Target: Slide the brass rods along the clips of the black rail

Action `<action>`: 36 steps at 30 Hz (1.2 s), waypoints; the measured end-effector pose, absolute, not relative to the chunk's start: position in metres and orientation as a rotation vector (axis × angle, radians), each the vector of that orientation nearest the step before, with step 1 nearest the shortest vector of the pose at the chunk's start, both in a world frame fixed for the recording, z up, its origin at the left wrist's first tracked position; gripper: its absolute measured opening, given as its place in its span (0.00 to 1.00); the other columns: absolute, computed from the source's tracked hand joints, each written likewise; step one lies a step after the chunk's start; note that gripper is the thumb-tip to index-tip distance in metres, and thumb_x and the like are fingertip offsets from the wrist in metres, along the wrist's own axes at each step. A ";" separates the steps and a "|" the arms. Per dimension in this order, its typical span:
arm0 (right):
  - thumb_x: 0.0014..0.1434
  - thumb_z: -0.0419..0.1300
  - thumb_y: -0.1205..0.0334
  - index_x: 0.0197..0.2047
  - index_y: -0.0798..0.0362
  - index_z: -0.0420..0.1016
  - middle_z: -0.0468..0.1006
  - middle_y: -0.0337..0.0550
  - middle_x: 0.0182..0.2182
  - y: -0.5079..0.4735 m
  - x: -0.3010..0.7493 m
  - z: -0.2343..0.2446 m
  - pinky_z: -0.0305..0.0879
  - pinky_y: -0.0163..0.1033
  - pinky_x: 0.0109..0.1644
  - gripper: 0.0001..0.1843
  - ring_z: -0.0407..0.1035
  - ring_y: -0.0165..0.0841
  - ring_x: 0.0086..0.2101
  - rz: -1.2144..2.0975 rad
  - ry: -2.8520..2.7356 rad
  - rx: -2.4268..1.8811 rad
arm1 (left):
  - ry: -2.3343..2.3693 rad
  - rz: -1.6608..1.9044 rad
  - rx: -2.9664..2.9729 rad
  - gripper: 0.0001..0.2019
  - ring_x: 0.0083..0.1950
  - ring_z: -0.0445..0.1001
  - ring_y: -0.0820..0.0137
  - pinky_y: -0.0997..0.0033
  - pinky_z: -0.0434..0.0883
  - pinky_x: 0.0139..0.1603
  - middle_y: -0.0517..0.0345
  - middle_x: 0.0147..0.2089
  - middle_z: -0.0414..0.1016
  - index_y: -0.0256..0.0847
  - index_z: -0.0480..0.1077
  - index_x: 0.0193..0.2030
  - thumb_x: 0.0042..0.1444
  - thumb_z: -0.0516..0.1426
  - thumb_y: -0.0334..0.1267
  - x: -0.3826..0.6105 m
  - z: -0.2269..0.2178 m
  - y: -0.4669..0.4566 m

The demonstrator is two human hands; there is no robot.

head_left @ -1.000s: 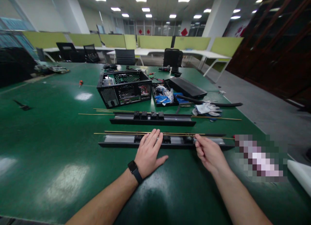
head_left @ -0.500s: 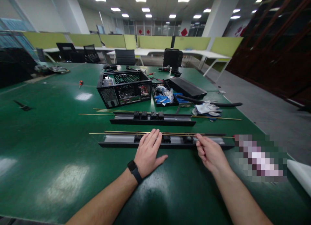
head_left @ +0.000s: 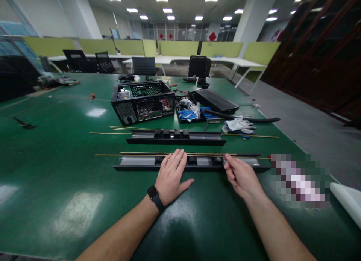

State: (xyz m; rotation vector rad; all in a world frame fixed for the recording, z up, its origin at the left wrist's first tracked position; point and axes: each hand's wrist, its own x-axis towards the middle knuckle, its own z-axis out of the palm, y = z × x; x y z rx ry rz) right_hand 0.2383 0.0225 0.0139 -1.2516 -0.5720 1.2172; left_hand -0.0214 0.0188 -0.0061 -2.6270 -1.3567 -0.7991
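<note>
Across the near long black channel (head_left: 141, 168), which has a pale strip inside, lie thin brass-coloured rods (head_left: 107, 155). My left hand (head_left: 171, 176) rests with its fingers stretched out over the channel and the rods, hiding part of them. Farther right, the thumb and fingertips of my right hand (head_left: 241, 176) pinch a rod at the channel. Small black blocks (head_left: 192, 160) sit in the channel between and beside my hands. Beyond it lies a similar channel (head_left: 175, 141) with several black blocks (head_left: 177, 133) and more thin rods around it.
An open black computer case (head_left: 143, 103) stands on the green table (head_left: 56, 159). Right of it are a tray with blue-and-white gloves (head_left: 190, 110), a black panel (head_left: 217, 100), another glove pair (head_left: 239, 125) and a black strip (head_left: 262, 120). A blurred-out item (head_left: 300, 182) lies right.
My right hand has shifted slightly left, and the pinched rod has slid left, its left end sticking out farther past the channel. My left hand stays in place over the channel.
</note>
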 end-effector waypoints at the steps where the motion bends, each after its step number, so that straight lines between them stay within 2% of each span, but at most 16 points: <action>1: 0.47 0.75 0.51 0.31 0.56 0.73 0.72 0.36 0.19 0.022 0.239 0.014 0.44 0.24 0.07 0.20 0.53 0.20 0.11 1.203 -0.550 -1.249 | -1.357 -0.796 -2.626 0.39 0.75 0.52 0.54 0.50 0.52 0.72 0.43 0.73 0.56 0.35 0.53 0.72 0.59 0.59 0.51 -0.022 -0.006 0.019; 4: 0.46 0.75 0.53 0.31 0.55 0.73 0.71 0.35 0.19 0.023 0.242 0.014 0.44 0.24 0.07 0.20 0.54 0.20 0.11 1.141 -0.481 -1.238 | -1.363 -0.784 -2.624 0.40 0.75 0.52 0.55 0.50 0.52 0.73 0.44 0.73 0.56 0.35 0.53 0.72 0.59 0.59 0.51 -0.022 -0.006 0.019; 9: 0.45 0.76 0.51 0.25 0.55 0.69 0.68 0.34 0.16 0.022 0.237 0.014 0.44 0.24 0.07 0.22 0.52 0.19 0.10 1.222 -0.575 -1.254 | -1.364 -0.779 -2.624 0.40 0.75 0.52 0.54 0.51 0.52 0.73 0.43 0.74 0.55 0.35 0.54 0.72 0.59 0.60 0.52 -0.021 -0.005 0.019; 14: 0.48 0.74 0.53 0.29 0.55 0.71 0.72 0.36 0.20 0.021 0.238 0.015 0.43 0.24 0.07 0.19 0.54 0.20 0.11 1.171 -0.516 -1.242 | -1.366 -0.792 -2.615 0.39 0.74 0.53 0.54 0.51 0.53 0.72 0.44 0.73 0.56 0.36 0.55 0.72 0.58 0.60 0.50 -0.021 -0.004 0.018; 19: 0.47 0.74 0.55 0.32 0.56 0.73 0.71 0.35 0.19 0.022 0.241 0.016 0.44 0.24 0.07 0.18 0.54 0.20 0.11 1.144 -0.473 -1.244 | -1.362 -0.807 -2.606 0.38 0.74 0.53 0.54 0.51 0.52 0.73 0.43 0.73 0.57 0.35 0.55 0.72 0.59 0.59 0.51 -0.021 -0.006 0.019; 24: 0.46 0.75 0.53 0.32 0.57 0.73 0.71 0.36 0.19 0.022 0.236 0.018 0.43 0.24 0.07 0.19 0.52 0.19 0.11 1.223 -0.546 -1.239 | -1.357 -0.807 -2.600 0.38 0.74 0.53 0.54 0.51 0.52 0.72 0.43 0.73 0.57 0.34 0.54 0.72 0.60 0.58 0.51 -0.022 -0.008 0.020; 28: 0.50 0.73 0.54 0.31 0.56 0.72 0.71 0.35 0.18 0.023 0.238 0.018 0.44 0.24 0.07 0.17 0.53 0.20 0.11 1.129 -0.466 -1.257 | -1.359 -0.821 -2.595 0.39 0.74 0.54 0.54 0.51 0.53 0.72 0.44 0.73 0.58 0.36 0.53 0.72 0.59 0.59 0.52 -0.021 -0.009 0.020; 33: 0.46 0.75 0.53 0.26 0.55 0.70 0.71 0.36 0.18 0.022 0.236 0.015 0.44 0.24 0.08 0.20 0.53 0.19 0.11 1.194 -0.554 -1.250 | -1.352 -0.808 -2.608 0.40 0.74 0.53 0.53 0.50 0.53 0.72 0.44 0.73 0.56 0.37 0.54 0.72 0.58 0.60 0.52 -0.021 -0.008 0.020; 36: 0.46 0.75 0.51 0.28 0.56 0.71 0.72 0.37 0.19 0.022 0.235 0.015 0.43 0.24 0.07 0.21 0.53 0.19 0.11 1.202 -0.557 -1.244 | -1.354 -0.802 -2.617 0.39 0.74 0.53 0.54 0.50 0.53 0.72 0.44 0.73 0.56 0.37 0.54 0.72 0.59 0.59 0.51 -0.021 -0.007 0.019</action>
